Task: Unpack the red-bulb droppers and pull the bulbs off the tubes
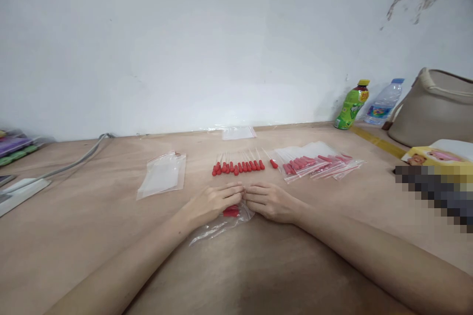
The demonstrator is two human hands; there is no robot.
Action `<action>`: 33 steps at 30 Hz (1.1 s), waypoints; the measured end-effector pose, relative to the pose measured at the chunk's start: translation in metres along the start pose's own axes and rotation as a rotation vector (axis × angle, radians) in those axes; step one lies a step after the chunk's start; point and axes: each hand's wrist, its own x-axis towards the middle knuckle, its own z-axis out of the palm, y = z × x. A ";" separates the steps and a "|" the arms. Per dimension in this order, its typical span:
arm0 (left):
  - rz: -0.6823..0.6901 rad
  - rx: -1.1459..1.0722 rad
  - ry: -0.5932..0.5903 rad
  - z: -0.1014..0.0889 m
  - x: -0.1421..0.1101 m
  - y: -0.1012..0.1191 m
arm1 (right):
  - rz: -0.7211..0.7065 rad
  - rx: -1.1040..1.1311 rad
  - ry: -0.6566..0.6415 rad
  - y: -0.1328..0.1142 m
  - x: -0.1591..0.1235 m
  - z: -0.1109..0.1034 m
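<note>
My left hand (214, 202) and my right hand (271, 202) meet at the fingertips in the middle of the table. Both are closed on the edge of a clear zip bag (216, 228), which lies flat under them with something red inside. The fingers hide the bag's upper part. Just beyond my hands is a row of thin pale sticks with red ends (242, 167), and one more stick (274, 163) lies slanted to its right. Further right, filled zip bags (321, 163) overlap in a pile, with red ends showing through.
A stack of flat zip bags (162, 175) lies left of the row, and another flat bag (239, 133) is near the wall. A grey cable (81, 158) runs along the left. A green bottle (352, 106), a clear bottle (384, 103) and a beige bag (432, 113) stand at the right.
</note>
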 end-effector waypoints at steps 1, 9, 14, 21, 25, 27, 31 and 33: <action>0.010 0.017 0.004 -0.003 0.000 -0.001 | -0.004 -0.036 -0.004 0.002 -0.001 0.000; -0.022 0.033 0.151 -0.011 -0.009 -0.002 | 0.180 -0.103 -0.038 0.008 -0.012 -0.007; -0.333 -0.148 0.102 0.003 -0.019 0.021 | 0.401 0.176 0.042 0.006 -0.009 -0.007; -0.468 -0.336 0.062 0.005 -0.023 0.024 | 0.574 0.145 0.121 0.002 0.002 0.009; -0.466 -0.390 0.051 0.005 -0.021 0.020 | 0.529 0.063 0.019 -0.001 0.002 0.002; -0.461 -0.405 0.042 0.005 -0.021 0.019 | 0.516 0.050 -0.034 -0.002 0.002 -0.003; -0.471 -0.412 0.016 0.005 -0.022 0.018 | 0.509 0.127 -0.031 -0.002 0.001 -0.007; -0.475 -0.405 0.020 0.006 -0.022 0.017 | 0.510 0.174 -0.012 -0.001 0.000 -0.004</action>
